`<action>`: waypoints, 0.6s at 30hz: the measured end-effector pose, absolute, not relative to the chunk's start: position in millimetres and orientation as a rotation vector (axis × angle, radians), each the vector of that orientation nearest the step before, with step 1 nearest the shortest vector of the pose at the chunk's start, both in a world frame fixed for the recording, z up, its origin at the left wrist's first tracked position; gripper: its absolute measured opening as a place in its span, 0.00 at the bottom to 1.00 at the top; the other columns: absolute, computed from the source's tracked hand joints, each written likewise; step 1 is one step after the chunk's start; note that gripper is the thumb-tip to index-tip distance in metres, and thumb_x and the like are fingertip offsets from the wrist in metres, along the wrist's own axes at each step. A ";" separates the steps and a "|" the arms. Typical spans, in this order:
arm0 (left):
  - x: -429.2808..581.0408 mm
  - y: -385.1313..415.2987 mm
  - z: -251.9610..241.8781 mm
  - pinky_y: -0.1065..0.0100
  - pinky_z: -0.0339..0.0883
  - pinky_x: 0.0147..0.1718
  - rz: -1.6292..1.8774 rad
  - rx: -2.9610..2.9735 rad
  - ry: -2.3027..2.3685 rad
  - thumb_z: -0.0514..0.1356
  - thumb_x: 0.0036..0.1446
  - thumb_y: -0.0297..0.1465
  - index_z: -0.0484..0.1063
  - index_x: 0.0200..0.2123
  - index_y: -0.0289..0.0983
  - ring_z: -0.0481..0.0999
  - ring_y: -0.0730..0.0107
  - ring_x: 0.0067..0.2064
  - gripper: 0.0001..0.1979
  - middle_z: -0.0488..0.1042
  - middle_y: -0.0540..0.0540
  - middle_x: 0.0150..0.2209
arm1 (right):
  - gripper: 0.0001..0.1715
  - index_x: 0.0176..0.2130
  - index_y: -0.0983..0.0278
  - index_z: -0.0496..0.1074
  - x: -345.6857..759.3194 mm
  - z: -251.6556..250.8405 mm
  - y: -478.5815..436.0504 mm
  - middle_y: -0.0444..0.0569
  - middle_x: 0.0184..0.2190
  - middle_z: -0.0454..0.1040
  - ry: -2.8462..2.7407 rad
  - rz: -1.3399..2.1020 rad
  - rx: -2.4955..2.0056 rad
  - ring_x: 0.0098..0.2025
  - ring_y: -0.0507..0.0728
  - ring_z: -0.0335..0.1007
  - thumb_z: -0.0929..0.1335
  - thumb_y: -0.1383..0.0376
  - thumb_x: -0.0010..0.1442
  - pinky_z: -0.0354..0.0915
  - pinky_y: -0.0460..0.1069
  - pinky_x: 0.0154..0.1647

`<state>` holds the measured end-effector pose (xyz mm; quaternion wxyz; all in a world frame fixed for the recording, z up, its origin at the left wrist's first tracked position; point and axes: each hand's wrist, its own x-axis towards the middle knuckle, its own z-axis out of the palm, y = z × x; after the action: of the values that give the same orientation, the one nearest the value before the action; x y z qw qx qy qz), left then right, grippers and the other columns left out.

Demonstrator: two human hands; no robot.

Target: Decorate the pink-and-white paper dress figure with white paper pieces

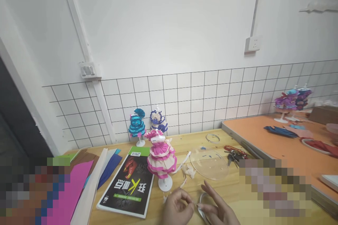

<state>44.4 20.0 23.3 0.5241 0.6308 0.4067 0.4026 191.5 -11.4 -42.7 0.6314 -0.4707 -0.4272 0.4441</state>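
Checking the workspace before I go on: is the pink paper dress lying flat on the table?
No, the pink paper dress stands upright on its white stand, on the wooden table just beyond both hands.

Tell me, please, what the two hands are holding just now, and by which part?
The left hand and right hand pinch a small pale strip between fingertips, each at one end; a tape roll lies beneath.

- A wooden table (185,144) stands against the tiled wall.
- On it: three paper dress models on stands, pink (161,158), teal (137,125) and blue-white (158,120).
- A black booklet (127,187) lies beside coloured paper sheets (79,182).
- A clear round plate (209,163), a clear ring (212,137), keys (233,154) and paper scraps (188,171) lie to the right.
- An orange table (264,137) adjoins it.
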 end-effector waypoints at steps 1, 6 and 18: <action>44.2 19.8 24.3 0.75 0.57 0.22 0.981 1.526 0.974 0.58 0.41 0.27 0.65 0.20 0.35 0.64 0.76 0.25 0.03 0.66 0.49 0.25 | 0.46 0.59 0.65 0.50 192.6 -40.7 -11.0 0.58 0.49 0.68 -0.937 1.089 -1.096 0.34 0.56 0.72 0.66 0.51 0.47 0.67 0.49 0.37; 44.3 20.3 20.2 0.76 0.57 0.23 0.983 1.546 0.978 0.58 0.40 0.27 0.65 0.19 0.36 0.64 0.76 0.26 0.03 0.64 0.50 0.24 | 0.60 0.59 0.72 0.48 195.1 -23.8 -11.4 0.55 0.35 0.77 -0.724 1.348 -1.123 0.38 0.59 0.72 0.71 0.48 0.37 0.66 0.48 0.37; 41.1 25.2 13.8 0.74 0.57 0.24 1.009 1.274 0.932 0.60 0.40 0.27 0.60 0.21 0.37 0.63 0.77 0.23 0.08 0.63 0.55 0.19 | 0.37 0.46 0.65 0.66 209.8 -2.1 -12.8 0.54 0.42 0.75 -0.614 1.378 -1.147 0.49 0.62 0.66 0.74 0.60 0.36 0.64 0.48 0.44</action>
<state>41.1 25.2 13.8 0.5925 0.5478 0.4008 0.4338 209.8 -12.8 -2.1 0.5836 -0.4914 -0.2632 0.5904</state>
